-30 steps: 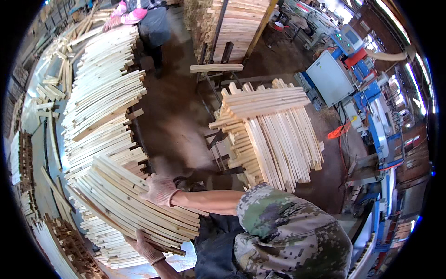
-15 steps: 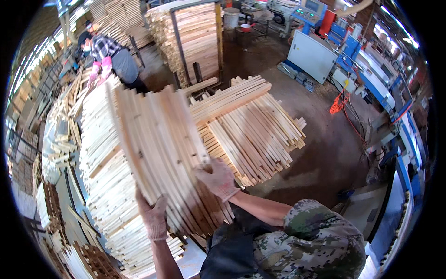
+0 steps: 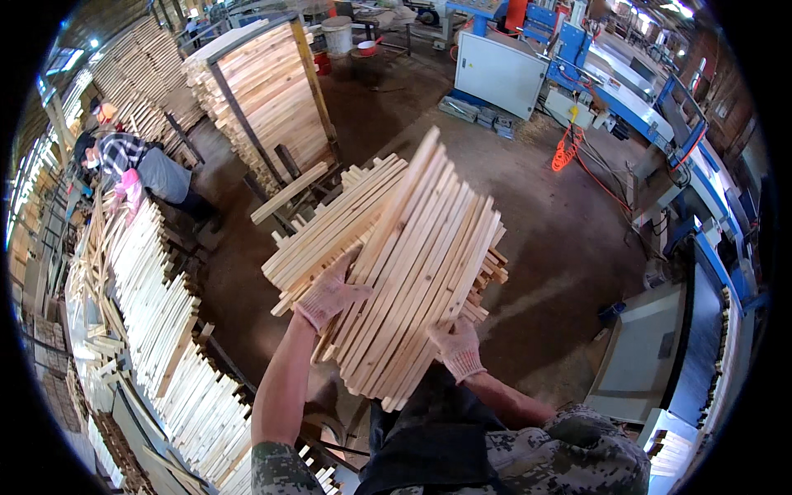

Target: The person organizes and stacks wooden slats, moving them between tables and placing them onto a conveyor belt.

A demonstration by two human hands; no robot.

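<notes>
A wide bundle of pale wooden strips [image 3: 417, 276] is held between my two gloved hands, tilted over a lower stack. My left hand [image 3: 328, 294] grips its left side, thumb over the top strips and fingers hidden along the edge. On the near right side, my right hand [image 3: 459, 346] presses against the bundle's edge, its fingers partly hidden beneath. Beneath and behind the bundle lies the stack of wooden strips [image 3: 346, 216], partly covered by it. At the left a long table-high spread of strips [image 3: 140, 280] runs away from me.
A person in a checked shirt [image 3: 124, 153] bends over the far left spread. Beyond the stack stands a tall rack of wood [image 3: 268, 99]. To the right are a white cabinet [image 3: 499, 74], blue machinery [image 3: 569, 54], an orange coiled hose [image 3: 567, 150] and a grey panel [image 3: 639, 355].
I have carried the bundle rightward from over the left spread to above the stack and turned it, its far end now leaning right. Both hands keep hold of it.
</notes>
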